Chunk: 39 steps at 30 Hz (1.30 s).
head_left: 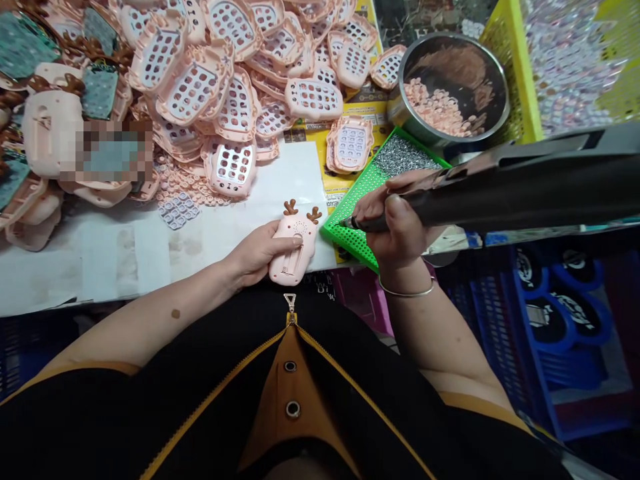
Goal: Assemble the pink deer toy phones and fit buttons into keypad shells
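Note:
My left hand (pixel 255 253) grips a pink toy phone (pixel 296 257) with brown antlers, its back facing up and a long recess open along the middle. The thumb rests across that back, at the table's near edge. In my right hand (pixel 400 230) is a dark power screwdriver (pixel 480 197), fingers wrapped round its front part. Its tip points left, over the narrow end of a green perforated tray (pixel 367 187). Small metal screws (pixel 403 159) lie heaped at the tray's far end.
Pink phone shells (pixel 195 83) with white keypads are piled at the back. Shells with green circuit boards (pixel 100 90) lie at left, partly pixelated. A steel bowl (pixel 397 100) of small pink parts stands back right, beside a yellow basket (pixel 520 73). Blue crates (pixel 540 400) stand lower right.

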Motion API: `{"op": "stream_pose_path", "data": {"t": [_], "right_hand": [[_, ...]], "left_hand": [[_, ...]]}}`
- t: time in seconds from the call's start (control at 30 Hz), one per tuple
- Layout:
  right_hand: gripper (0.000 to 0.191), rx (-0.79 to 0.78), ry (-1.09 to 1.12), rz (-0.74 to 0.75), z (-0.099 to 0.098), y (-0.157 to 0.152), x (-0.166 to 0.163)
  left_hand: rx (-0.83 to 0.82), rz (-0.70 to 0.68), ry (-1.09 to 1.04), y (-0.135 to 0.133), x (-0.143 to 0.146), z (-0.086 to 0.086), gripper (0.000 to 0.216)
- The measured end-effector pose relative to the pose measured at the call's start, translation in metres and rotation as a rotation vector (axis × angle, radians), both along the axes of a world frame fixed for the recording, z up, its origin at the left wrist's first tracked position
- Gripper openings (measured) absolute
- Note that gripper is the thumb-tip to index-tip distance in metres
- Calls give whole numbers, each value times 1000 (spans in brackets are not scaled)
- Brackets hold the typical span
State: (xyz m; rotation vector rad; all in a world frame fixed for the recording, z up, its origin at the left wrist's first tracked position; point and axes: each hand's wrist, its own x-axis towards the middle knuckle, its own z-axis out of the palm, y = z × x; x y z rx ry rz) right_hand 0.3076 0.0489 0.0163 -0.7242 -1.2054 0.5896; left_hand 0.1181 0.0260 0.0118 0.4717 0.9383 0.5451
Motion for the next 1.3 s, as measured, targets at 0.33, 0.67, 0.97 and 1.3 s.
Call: {"op": "stream_pose_path", "data": {"t": [0.33, 0.67, 0.97, 1.3], "right_hand": [[20, -70, -58, -17, -6, -7, 3], [36, -54, -92, 74, 36, -21, -12], [11, 42, 96, 285, 37, -15, -48], [25, 20, -74, 425, 28, -5, -50]], "left_hand": [[-6, 3, -9, 0, -1, 1, 40], [-19, 25, 34, -3, 3, 2, 34], [9, 40, 14, -5, 3, 1, 32], [46, -7, 58, -4, 2, 0, 21]]}}
